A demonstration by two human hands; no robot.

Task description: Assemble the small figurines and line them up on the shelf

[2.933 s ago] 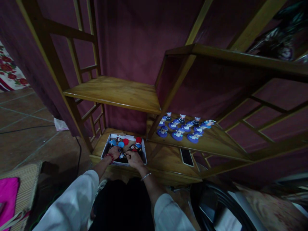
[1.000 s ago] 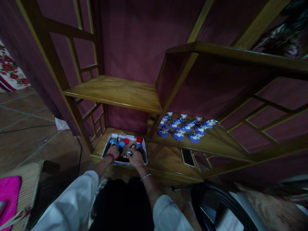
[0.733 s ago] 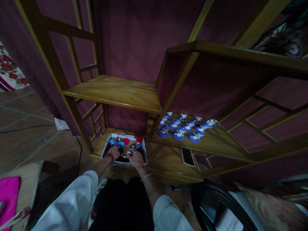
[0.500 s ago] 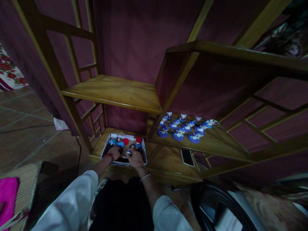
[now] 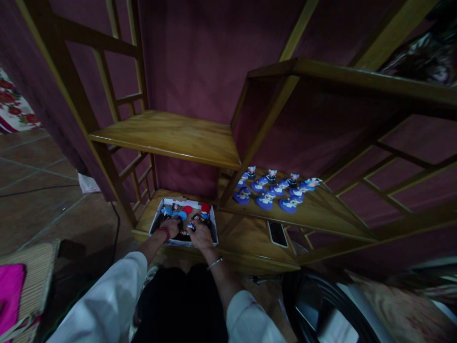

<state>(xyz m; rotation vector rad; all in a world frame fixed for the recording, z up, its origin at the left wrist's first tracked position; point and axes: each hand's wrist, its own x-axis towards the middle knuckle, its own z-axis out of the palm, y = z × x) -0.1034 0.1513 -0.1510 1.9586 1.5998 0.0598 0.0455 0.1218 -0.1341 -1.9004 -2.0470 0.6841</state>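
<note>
A shallow white cardboard box (image 5: 153, 228) on the low shelf holds several small toy figurines, some with red or blue round bases. Inside its left half is my left hand (image 5: 170, 228), with a red bead bracelet at the wrist. Its fingers are bent down beside a blue base (image 5: 181, 216); what they pinch is dark and partly hidden. My right hand (image 5: 201, 237) reaches into the right half, closed on a small figurine (image 5: 192, 226) with pale and dark parts. Near that hand lie a red-topped figurine (image 5: 205, 208) and other dark figurines.
Several purple-based figurines (image 5: 264, 200) stand in rows on the shelf to the right. A phone (image 5: 277, 234) lies on the lower board. Above the box juts a wooden shelf (image 5: 167, 136). A black round container (image 5: 296, 295) stands at lower right.
My left hand has shifted slightly within the box, and the blue base beside it has moved a little right. My right hand stays nearly in place.
</note>
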